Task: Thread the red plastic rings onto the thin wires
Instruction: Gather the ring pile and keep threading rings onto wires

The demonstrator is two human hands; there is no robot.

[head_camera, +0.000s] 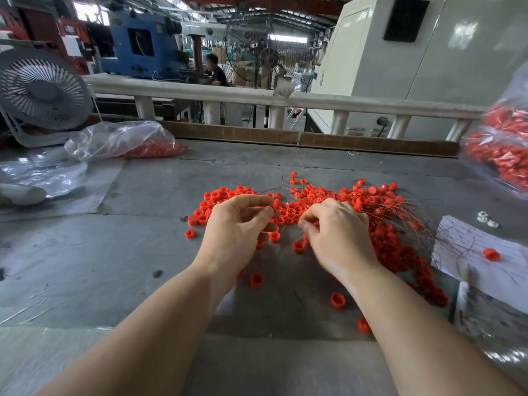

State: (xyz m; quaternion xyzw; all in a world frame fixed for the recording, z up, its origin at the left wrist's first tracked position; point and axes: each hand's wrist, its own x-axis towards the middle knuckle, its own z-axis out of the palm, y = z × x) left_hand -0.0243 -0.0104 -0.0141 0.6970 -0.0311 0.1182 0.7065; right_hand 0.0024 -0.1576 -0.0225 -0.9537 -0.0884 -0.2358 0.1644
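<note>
Small red plastic rings lie heaped and scattered across the grey table, tangled with thin, curved wires fanning out to the right.

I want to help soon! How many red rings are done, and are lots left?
Done: some rings at the pile's far edge already sit on wires. In hand: the left hand pinches a ring, and the right hand pinches what looks like a wire. Left: most of the pile lies loose, plus bags of more.
</note>
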